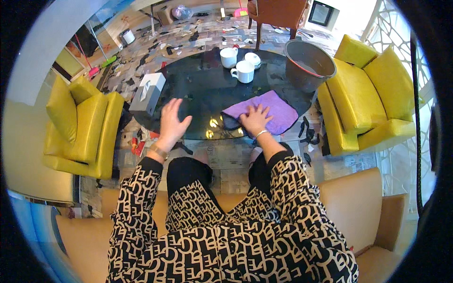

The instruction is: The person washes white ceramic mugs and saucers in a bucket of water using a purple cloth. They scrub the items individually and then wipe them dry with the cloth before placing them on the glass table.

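My right hand (256,119) lies spread, palm down, on a purple cloth (281,110) near the front right edge of the dark oval glass table (198,92). The cloth is flat, with its left corner folded over. My left hand (174,122) is held with fingers apart over the table's front left part and holds nothing. A grey and white tissue box (148,93) is just beyond it at the left edge. Two white mugs (243,71) and a white lidded piece (252,60) stand towards the far side.
A large grey bucket (307,58) is at the table's right rim. Yellow armchairs stand left (76,138) and right (357,95), a brown chair (277,14) behind. Dark scraps and litter cover the wood-patterned floor (191,32). A green dustpan or broom (109,61) is at the far left.
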Demonstrator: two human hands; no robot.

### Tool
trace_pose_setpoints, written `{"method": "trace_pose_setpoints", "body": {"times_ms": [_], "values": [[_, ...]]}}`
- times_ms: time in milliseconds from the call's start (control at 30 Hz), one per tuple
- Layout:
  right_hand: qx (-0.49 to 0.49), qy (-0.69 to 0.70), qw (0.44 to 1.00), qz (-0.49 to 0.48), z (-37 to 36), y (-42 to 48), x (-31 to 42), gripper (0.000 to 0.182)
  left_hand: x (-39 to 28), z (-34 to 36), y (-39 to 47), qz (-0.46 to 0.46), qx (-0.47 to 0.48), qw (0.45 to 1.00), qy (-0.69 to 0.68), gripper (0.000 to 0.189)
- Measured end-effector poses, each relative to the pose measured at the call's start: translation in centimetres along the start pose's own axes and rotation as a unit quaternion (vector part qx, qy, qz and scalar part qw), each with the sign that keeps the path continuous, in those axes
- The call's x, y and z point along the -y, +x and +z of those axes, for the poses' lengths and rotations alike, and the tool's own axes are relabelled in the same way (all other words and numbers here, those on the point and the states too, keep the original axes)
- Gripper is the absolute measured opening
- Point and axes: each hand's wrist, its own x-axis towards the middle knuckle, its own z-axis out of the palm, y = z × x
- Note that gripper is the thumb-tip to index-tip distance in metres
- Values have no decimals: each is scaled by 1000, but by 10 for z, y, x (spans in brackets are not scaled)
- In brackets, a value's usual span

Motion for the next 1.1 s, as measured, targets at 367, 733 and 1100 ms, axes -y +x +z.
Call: {"method": "trace_pose_setpoints", "body": {"times_ms": [367, 733, 1100], "values": [[-41, 44, 994, -97, 14, 3, 20, 51, -19, 214, 191, -126, 94, 963, -217, 57], [-123, 107, 976, -142, 18, 49, 25, 25, -3, 243, 201, -211, 121, 910, -336, 12], [-199, -38, 958, 202, -15, 101, -82, 42, -29, 114, 69, -296, -77, 704, -640, 10]]}}
